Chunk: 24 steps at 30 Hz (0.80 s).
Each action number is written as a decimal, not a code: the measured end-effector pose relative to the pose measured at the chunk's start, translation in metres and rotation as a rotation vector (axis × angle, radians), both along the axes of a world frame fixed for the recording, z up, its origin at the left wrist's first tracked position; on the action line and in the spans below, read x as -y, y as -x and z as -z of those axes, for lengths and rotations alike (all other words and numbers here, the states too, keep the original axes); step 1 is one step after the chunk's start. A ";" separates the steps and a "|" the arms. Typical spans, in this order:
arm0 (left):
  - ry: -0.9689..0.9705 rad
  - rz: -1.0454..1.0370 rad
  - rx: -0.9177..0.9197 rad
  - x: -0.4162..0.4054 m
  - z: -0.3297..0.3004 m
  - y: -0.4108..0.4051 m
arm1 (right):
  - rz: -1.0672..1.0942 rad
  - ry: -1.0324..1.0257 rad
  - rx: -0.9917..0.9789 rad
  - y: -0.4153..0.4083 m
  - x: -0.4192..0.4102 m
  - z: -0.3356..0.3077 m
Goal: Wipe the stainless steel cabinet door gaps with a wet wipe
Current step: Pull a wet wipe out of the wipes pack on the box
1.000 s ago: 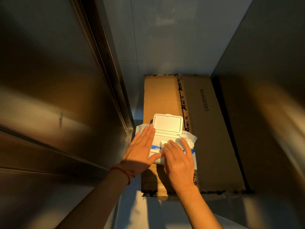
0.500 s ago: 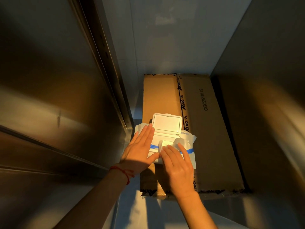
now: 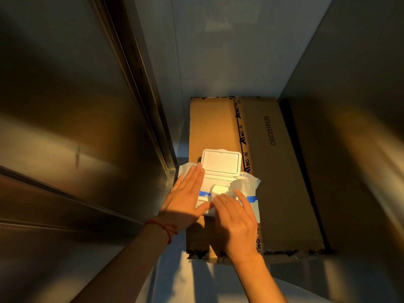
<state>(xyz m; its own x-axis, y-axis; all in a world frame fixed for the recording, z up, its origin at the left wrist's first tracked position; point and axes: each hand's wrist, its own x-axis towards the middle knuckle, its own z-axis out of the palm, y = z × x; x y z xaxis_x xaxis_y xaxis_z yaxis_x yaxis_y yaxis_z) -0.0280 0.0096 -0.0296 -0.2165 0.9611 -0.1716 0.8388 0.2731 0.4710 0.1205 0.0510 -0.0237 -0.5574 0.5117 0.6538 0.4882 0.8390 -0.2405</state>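
Right now the pack of wet wipes (image 3: pixel 220 186) lies on a cardboard box (image 3: pixel 273 171) in the middle of the frame, its lid (image 3: pixel 221 161) flipped up. The left hand (image 3: pixel 185 197) lies flat on the pack, fingers straight. The right hand (image 3: pixel 235 219) pinches the wet wipe (image 3: pixel 218 190) sticking out of the opening. It looks soft, thin and light, so it may tear; best to take it by the loose corner. The steel cabinet door (image 3: pixel 65 127) waits at the left.

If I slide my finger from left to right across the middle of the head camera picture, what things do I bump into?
Steel cabinet door → left hand lying flat on the wipe pack → right hand pinching a wet wipe → cardboard box → steel panel.
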 end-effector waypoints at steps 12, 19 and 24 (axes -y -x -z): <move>-0.009 0.018 -0.040 0.001 -0.004 0.000 | -0.103 0.037 -0.068 -0.007 0.005 -0.001; 0.017 0.017 -0.058 0.001 -0.004 0.000 | -0.123 0.035 -0.087 -0.009 0.004 -0.002; 0.028 0.020 -0.067 0.001 -0.006 0.000 | -0.136 0.036 -0.071 -0.011 0.003 -0.002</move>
